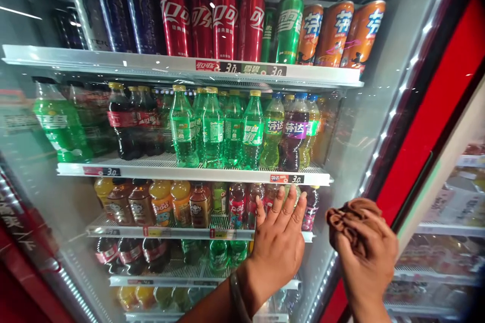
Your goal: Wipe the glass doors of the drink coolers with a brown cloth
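My left hand (279, 234) is open, its fingers spread and pointing up, back toward me. It covers part of the third shelf (182, 232) and some of the small bottles there; whether it touches anything I cannot tell. A bracelet (239, 295) circles that wrist. To the right, my right hand (369, 257) is closed around a crumpled brown cloth (356, 217), beside the lit right side of the drinks fridge. Behind my left fingers are pink-labelled bottles (237, 204). Just above them runs the second shelf's white front edge (189, 170).
Cans stand on the top shelf (151, 60), including red cola cans (225, 22) and orange cans (335, 33). Green bottles (212, 128) line the second shelf. A red frame strip (435, 91) slants down the right side. Further right are other stocked shelves (439, 227).
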The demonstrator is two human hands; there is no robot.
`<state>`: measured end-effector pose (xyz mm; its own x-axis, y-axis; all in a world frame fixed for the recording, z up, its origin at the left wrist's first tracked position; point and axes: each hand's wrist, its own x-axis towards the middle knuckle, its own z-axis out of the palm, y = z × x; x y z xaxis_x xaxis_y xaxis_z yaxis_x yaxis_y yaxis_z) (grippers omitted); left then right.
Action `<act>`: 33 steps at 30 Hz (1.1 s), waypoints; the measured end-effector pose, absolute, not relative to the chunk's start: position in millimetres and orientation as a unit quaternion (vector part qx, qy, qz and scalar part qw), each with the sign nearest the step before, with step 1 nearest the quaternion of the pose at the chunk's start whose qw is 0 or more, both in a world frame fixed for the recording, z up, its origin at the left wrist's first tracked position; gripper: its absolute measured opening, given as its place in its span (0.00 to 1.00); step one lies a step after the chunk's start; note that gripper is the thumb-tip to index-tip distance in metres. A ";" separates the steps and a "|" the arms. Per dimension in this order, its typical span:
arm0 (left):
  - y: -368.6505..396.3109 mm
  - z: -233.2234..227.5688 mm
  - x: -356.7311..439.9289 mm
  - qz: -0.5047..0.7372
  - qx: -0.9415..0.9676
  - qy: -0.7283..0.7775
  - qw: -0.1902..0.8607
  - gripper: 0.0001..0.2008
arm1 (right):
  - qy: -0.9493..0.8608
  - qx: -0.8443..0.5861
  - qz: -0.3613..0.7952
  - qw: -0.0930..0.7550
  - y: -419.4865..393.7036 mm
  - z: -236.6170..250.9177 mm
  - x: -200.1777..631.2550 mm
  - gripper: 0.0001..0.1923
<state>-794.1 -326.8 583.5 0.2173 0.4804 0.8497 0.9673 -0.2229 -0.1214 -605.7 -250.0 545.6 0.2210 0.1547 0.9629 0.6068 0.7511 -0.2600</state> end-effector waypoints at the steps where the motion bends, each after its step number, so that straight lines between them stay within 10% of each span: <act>1: -326.6 582.7 -792.7 -0.351 -0.697 -0.520 0.347 0.35 | -0.589 -0.325 -0.153 0.724 -249.2 552.9 -606.9 0.11; 33: -343.6 561.0 -836.2 -0.365 -0.678 -0.531 0.353 0.36 | -0.653 -0.257 -0.183 0.689 -269.4 554.0 -659.3 0.14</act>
